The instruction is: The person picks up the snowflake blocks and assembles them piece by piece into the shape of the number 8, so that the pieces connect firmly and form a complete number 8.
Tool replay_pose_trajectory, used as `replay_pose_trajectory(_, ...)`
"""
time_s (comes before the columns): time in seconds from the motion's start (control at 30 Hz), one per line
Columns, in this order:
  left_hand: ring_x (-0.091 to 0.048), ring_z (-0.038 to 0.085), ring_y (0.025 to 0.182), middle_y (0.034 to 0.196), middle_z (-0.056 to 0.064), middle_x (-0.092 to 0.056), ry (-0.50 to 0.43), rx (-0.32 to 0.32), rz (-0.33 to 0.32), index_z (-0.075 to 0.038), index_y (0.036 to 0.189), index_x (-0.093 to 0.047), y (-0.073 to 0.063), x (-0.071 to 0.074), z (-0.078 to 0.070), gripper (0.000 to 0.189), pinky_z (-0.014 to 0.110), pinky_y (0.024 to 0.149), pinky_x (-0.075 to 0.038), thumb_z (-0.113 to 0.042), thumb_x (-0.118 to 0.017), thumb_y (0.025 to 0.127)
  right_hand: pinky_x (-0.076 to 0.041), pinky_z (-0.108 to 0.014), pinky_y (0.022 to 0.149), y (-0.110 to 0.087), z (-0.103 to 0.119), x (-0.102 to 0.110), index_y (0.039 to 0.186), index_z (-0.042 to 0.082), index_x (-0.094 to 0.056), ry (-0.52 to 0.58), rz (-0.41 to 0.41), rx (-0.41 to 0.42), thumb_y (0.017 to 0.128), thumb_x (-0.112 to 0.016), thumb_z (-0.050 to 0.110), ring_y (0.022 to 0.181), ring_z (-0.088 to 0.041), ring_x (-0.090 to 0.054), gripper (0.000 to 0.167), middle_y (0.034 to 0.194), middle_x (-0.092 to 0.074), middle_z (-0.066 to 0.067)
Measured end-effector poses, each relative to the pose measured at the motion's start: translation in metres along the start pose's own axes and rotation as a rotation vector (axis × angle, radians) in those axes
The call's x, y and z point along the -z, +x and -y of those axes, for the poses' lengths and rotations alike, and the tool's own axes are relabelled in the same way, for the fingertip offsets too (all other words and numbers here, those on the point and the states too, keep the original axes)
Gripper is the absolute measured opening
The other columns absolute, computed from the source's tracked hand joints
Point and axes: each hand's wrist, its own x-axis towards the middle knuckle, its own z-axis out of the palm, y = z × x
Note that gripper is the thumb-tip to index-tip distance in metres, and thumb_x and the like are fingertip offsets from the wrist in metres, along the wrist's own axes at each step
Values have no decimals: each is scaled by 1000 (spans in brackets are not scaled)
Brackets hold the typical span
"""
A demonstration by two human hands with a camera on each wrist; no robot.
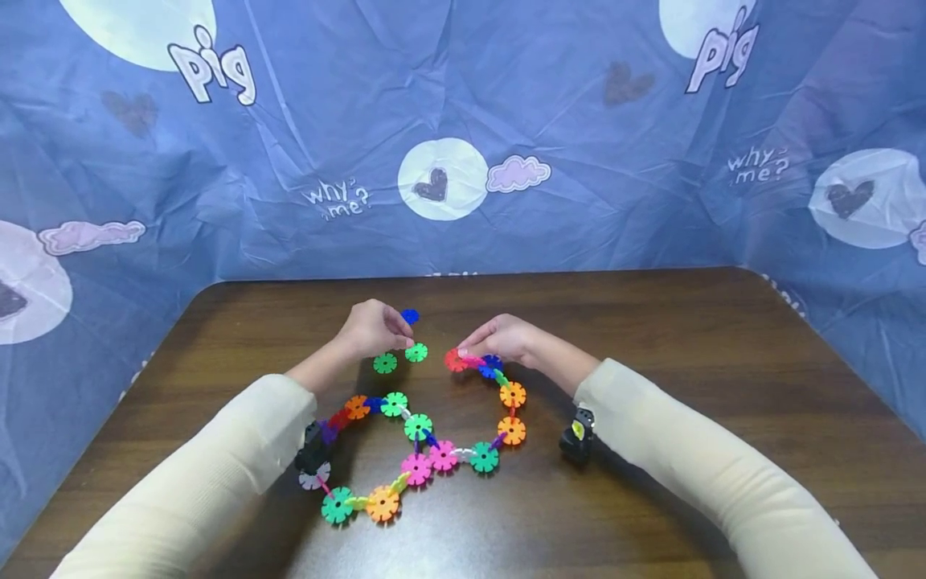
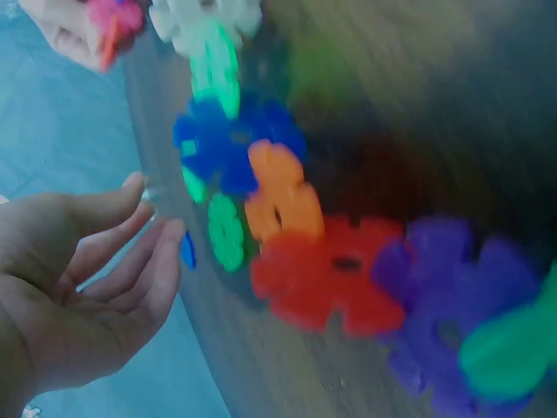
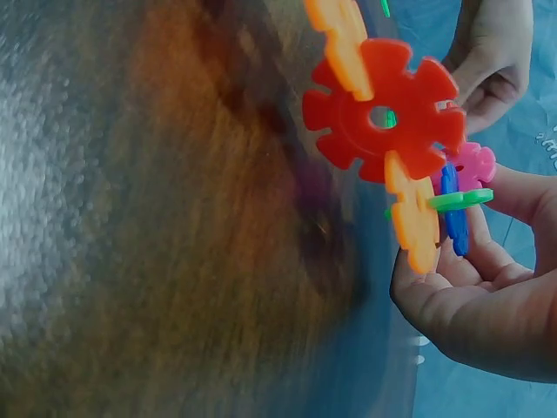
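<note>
My left hand [image 1: 374, 328] pinches a green notched interlocking disc [image 1: 415, 352] at its edge, thumb against fingers. In the left wrist view that hand [image 2: 96, 279] shows only a pale sliver at its fingertips. My right hand [image 1: 502, 338] grips the raised end of a linked disc chain [image 1: 513, 432], near a red disc [image 1: 456, 359] and a pink disc [image 3: 474, 165]. The multicoloured chain forms a closed loop at left, joined at two pink discs [image 1: 415, 468] to an unclosed curve at right. Part of the loop hides behind my left wrist.
A loose green disc [image 1: 386, 363] and a blue disc [image 1: 410, 316] lie by my left hand. The brown wooden table [image 1: 651, 338] ends at a blue printed cloth [image 1: 579, 225] behind. A black wrist camera [image 1: 576, 434] sits under the right sleeve.
</note>
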Motion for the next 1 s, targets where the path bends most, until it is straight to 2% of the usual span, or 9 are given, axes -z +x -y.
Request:
replay_pose_trajectory(0.1,-67,19,78,85,12,-75,125,-85,20,-1,86,-73,3,1,5,16,25,70,-52,-13,-79,78,-43,-47,109,-1,-1,0,114,2,-69,8,6,6,88,-69,20,113,-25,-62,31,113,-72,-10)
replay_pose_trajectory(0.23,-69,24,85,89,16,-74,189,-172,81,2,89,-72,6,-5,6,20,31,79,-56,-11,-80,75,-43,-47,109,-1,-2,0,115,2,-69,11,9,10,88,-69,19,113,-25,-62,31,114,-71,-11)
replay_pose_trajectory(0.37,-68,24,88,91,16,-73,256,-212,102,2,93,-72,8,-11,2,23,32,80,-57,-11,-80,76,-43,-47,109,0,-2,1,116,2,-68,10,10,14,89,-68,18,115,-25,-61,32,117,-70,-12)
replay_pose_trajectory(0.5,-66,21,84,88,12,-73,302,-219,95,0,88,-72,9,-15,-2,20,31,78,-56,-11,-82,74,-41,-48,110,0,-2,0,116,1,-68,12,9,14,89,-67,19,118,-27,-60,32,118,-70,-12)
replay_pose_trajectory(0.6,-64,18,78,81,10,-70,273,-222,75,-2,82,-68,8,-17,-4,20,29,73,-55,-9,-84,71,-41,-49,111,0,-3,0,115,1,-68,10,2,6,89,-68,20,120,-27,-59,32,118,-69,-12)
replay_pose_trajectory(0.77,-62,13,68,73,9,-69,124,-263,32,-3,78,-65,2,-20,-6,18,25,65,-53,-5,-82,72,-44,-48,108,1,-5,1,113,4,-70,-6,-30,-11,88,-70,23,114,-26,-61,31,117,-70,-11)
replay_pose_trajectory(0.87,-65,12,67,74,9,-72,38,-277,16,-3,79,-69,-5,-22,-11,13,24,64,-55,-5,-81,74,-47,-45,105,1,-7,3,112,4,-70,3,-61,-15,88,-69,23,111,-26,-62,31,118,-69,-12)
replay_pose_trajectory(1.0,-67,12,65,76,11,-74,-13,-281,10,-2,81,-71,-12,-24,-18,9,24,60,-56,-5,-79,77,-46,-45,105,-1,-9,6,112,3,-70,30,-105,-30,89,-68,23,116,-28,-60,30,123,-66,-13)
